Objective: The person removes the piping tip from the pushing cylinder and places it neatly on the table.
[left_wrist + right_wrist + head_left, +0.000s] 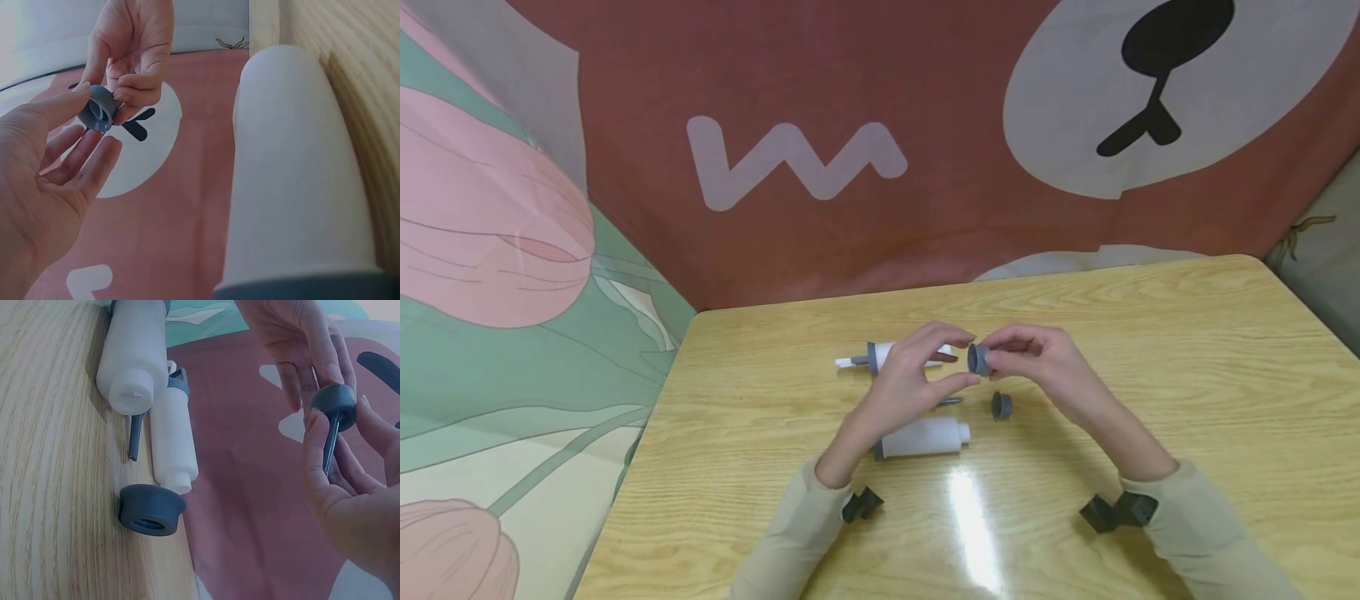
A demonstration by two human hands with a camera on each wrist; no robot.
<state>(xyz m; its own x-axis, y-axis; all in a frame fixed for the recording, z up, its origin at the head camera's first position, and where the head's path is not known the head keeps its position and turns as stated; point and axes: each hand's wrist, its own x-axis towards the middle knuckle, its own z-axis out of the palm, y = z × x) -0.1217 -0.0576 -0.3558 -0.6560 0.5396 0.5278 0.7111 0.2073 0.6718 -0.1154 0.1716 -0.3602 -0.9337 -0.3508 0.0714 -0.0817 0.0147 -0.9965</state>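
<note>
A small grey ring-shaped cap (978, 360) is pinched between the fingertips of my right hand (1041, 367). In the right wrist view a thin dark rod (331, 444) runs down from this cap (333, 399) along the right fingers. My left hand (910, 371) reaches to the cap's other side, thumb and fingers extended and spread around it. The left wrist view shows one left fingertip against the rim of the cap (98, 109), the other fingers below it. Under the left hand lies a white bottle (925, 437) with a grey end. Behind that hand is a second white bottle (883, 354), partly hidden.
Another grey cap (1002, 406) lies on the wooden table (1075, 533) below the hands. A short grey rod (951, 401) sits between the two bottles, partly covered by the left hand. A printed cloth (820, 242) hangs behind the table's far edge.
</note>
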